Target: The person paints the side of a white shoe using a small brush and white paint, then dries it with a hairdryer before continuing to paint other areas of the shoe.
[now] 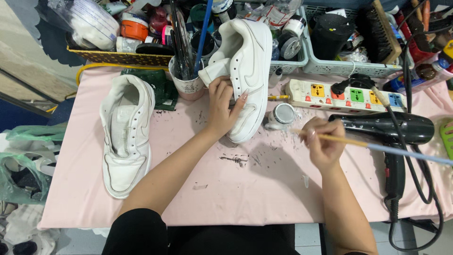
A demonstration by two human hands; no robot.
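Note:
My left hand (222,106) grips a white sneaker (247,61) by its side and holds it on edge, sole away from me, on the pink table cover (236,189). My right hand (323,144) pinches a thin paintbrush (377,147) whose long handle runs off to the right; its tip points toward a small open paint jar (282,115) beside the held shoe. A second white sneaker (126,134) lies flat on the left, untouched.
A black hair dryer (401,130) with its cord lies on the right, behind it a white power strip (347,94). A cup of brushes (188,78) stands behind the shoes. Baskets of paint bottles and tools (330,42) line the back edge. Plastic bags (23,165) sit left.

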